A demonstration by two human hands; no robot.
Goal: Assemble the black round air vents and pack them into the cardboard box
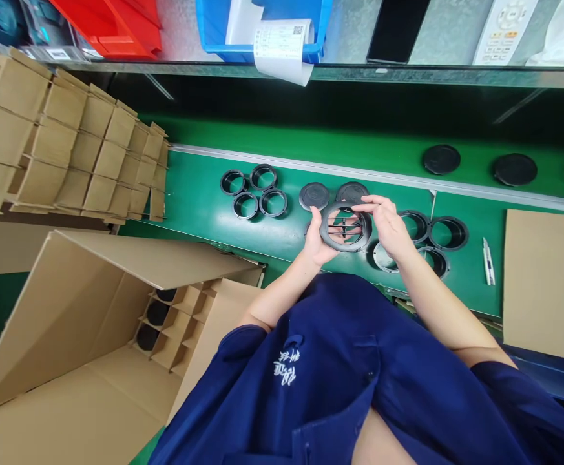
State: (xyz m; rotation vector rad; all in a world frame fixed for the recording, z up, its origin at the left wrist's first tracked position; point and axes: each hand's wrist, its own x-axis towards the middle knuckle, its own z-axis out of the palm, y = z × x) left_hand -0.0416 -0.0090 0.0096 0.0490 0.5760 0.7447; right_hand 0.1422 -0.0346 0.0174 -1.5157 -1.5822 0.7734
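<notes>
My left hand (314, 244) grips a round black air vent ring (327, 240) from the left and underneath; its palm and fingers show through the open middle, behind thin crossbars. The fingers of my right hand (387, 223) touch the ring's upper right rim. Just beyond it on the green bench lie black round discs (314, 195), partly hidden by the ring. To the right, beside my right forearm, stand several open black rings (449, 232) and one part with a pale round face (384, 258). Another group of black rings (273, 203) stands to the left.
An open cardboard box (102, 258) with dividers holding black parts is at lower left, below stacked cardboard dividers (68, 139). A utility knife (488, 261) and a cardboard sheet (548, 284) lie at right. More black discs (441, 159) sit along the back. A shelf with a blue bin (286, 51) crosses the top.
</notes>
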